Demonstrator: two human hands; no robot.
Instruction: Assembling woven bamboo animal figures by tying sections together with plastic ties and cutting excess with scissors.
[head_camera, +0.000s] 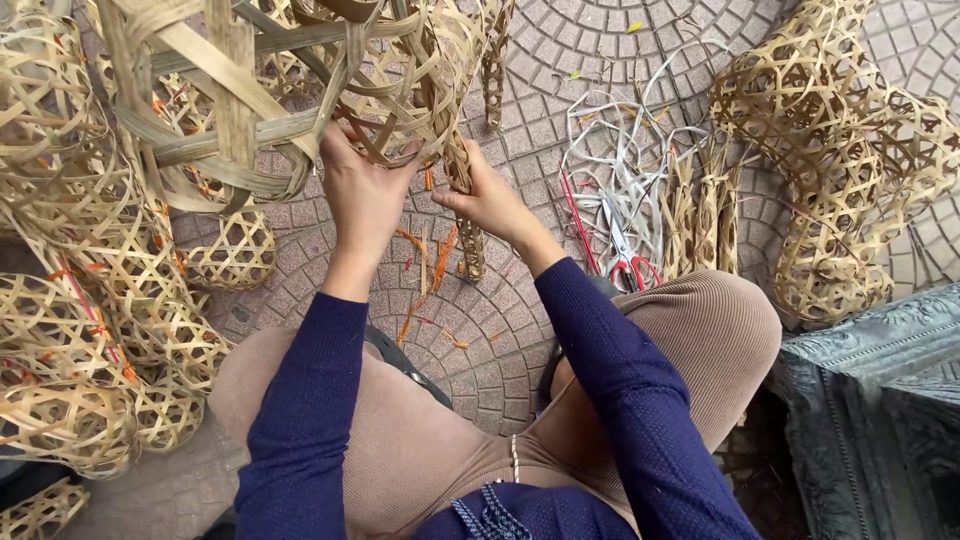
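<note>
- Woven bamboo frame (300, 90) hangs at the top of view, held off the cobbled ground (520, 330), directly above and ahead of both hands.
- Left hand (362, 195): fingers curled up into the lower rim strips, gripping them.
- Right hand (490, 200): pinched shut on a narrow braided leg (468, 225) of the frame.
- Leg's long axis runs near-vertical, free end pointing down at the ground; right hand is the nearer one.
- Frame body's own axis: probably tilted toward the upper left, cropped, can't confirm.
- Red-handled scissors (628, 262) lie right of the right forearm, near the white strips (620, 160).
</note>
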